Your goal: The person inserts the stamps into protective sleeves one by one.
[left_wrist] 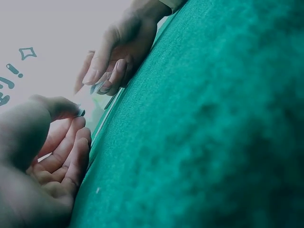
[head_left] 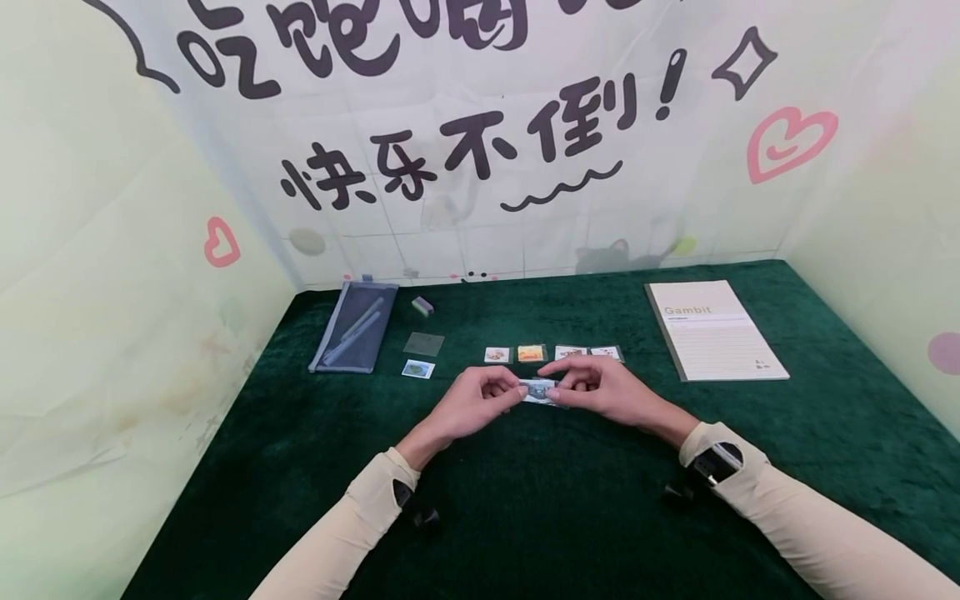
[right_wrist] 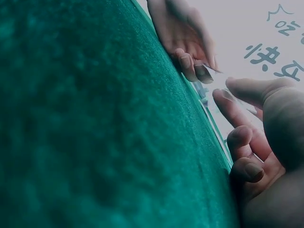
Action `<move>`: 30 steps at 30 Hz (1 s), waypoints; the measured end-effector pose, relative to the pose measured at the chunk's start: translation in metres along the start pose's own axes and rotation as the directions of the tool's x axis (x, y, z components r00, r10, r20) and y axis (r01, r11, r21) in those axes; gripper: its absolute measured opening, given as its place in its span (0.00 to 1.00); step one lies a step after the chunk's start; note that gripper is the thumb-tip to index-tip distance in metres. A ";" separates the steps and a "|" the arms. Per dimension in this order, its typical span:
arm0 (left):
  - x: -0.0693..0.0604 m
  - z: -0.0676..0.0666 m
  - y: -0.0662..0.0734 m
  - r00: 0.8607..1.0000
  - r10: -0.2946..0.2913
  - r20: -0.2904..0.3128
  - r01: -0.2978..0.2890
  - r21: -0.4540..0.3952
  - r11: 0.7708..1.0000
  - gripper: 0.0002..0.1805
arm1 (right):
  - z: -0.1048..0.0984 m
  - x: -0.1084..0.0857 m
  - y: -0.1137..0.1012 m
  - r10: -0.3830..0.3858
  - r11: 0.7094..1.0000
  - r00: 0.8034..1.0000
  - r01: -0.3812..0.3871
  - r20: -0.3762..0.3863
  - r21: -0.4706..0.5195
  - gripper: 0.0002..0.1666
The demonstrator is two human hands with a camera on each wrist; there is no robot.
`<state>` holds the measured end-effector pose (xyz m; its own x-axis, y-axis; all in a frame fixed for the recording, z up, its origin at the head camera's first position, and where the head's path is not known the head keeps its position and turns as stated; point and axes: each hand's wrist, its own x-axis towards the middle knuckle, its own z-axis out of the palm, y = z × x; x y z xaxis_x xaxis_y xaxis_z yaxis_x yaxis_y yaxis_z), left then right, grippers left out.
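Observation:
Between the two hands, just above the green cloth, is a small picture card [head_left: 537,391] with a bluish print, in what looks like a clear sleeve. The left hand [head_left: 480,402] pinches its left end between thumb and curled fingers. At its right end the right hand [head_left: 604,390] holds it with the thumb, index finger raised over the top edge. Both wrist views show the left hand [left_wrist: 52,152] and right hand [right_wrist: 256,128] facing each other, the card thin and blurred between them. Behind them lie an orange card [head_left: 532,353] and a white-edged card [head_left: 498,355] in a row.
Two more cards, partly behind the right hand, continue the row. To the left lie a blue-edged card [head_left: 417,369], a clear sleeve [head_left: 423,344], an eraser [head_left: 423,306] and a mesh pouch [head_left: 354,327] with pens. A notebook [head_left: 716,331] lies at the right.

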<state>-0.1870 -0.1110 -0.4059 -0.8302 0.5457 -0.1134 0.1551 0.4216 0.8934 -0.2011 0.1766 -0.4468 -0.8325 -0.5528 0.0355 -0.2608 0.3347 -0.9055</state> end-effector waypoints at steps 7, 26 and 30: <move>0.010 0.005 -0.022 1.000 -0.003 -0.007 0.003 -0.010 1.000 0.11 | 0.000 -0.001 0.002 0.001 1.000 1.000 -0.001 -0.015 -0.008 0.21; 0.014 0.007 -0.036 0.997 0.025 -0.078 -0.028 -0.038 0.999 0.12 | -0.001 -0.001 0.001 -0.025 1.000 0.999 0.025 -0.036 -0.002 0.20; 0.013 0.006 -0.035 0.999 0.035 -0.042 -0.035 -0.015 0.999 0.13 | -0.001 -0.001 0.000 -0.022 1.000 1.000 0.022 -0.021 -0.003 0.21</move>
<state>-0.2003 -0.1140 -0.4417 -0.8462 0.5290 -0.0639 0.1762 0.3910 0.9034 -0.2011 0.1784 -0.4465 -0.8366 -0.5440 0.0647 -0.2811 0.3249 -0.9030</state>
